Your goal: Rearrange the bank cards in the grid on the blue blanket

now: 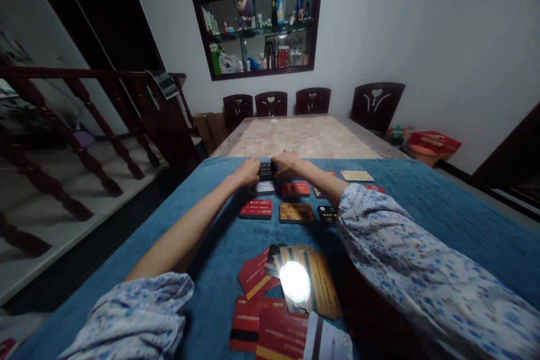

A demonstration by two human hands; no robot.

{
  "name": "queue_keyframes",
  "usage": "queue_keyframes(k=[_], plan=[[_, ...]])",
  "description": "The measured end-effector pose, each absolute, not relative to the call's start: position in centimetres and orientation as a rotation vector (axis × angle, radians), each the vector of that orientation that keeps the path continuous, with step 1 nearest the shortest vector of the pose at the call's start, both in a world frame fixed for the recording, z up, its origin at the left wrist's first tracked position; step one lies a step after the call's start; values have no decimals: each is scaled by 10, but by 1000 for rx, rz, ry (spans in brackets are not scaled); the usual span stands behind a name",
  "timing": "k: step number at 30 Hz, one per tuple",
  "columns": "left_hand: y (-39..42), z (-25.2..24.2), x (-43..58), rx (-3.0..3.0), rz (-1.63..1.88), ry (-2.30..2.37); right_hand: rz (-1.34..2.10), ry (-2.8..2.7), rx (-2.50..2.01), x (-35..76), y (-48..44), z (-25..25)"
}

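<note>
At the far edge of the blue cloth, a stack of black cards [266, 170] lies between my two hands. My left hand [248, 173] grips its left side with curled fingers, and my right hand [287, 164] holds its right side; the fingertips are partly hidden. Just nearer is a white card stack [265, 187]. Beside it sits a red stack [296, 189]. The nearer row has another red stack [256, 209], a gold-brown stack [296, 212] and a black VIP stack [327, 214], partly behind my right forearm.
Loose red cards [257, 275], gold cards [323, 281] and a white card [327, 340] overlap on the blue cloth [202, 287] close to me. A cream card stack [356, 176] lies at the right. Beyond are the bare tabletop [295, 135] and several dark chairs [271, 103].
</note>
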State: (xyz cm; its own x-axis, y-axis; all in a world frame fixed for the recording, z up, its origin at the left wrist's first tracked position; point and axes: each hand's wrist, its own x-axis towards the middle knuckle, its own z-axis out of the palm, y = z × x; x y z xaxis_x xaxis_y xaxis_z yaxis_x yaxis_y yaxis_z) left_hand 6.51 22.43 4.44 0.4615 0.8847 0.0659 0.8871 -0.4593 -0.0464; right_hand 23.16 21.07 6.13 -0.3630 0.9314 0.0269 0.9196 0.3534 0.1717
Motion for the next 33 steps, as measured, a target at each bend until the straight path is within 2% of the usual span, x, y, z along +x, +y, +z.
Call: queue_keyframes(k=[15, 33], plan=[[269, 27, 67, -2691, 40, -1722, 133, 2409, 1768, 219, 249, 46], [275, 29, 69, -2750, 67, -1771, -50, 2349, 1827, 214, 267, 41]])
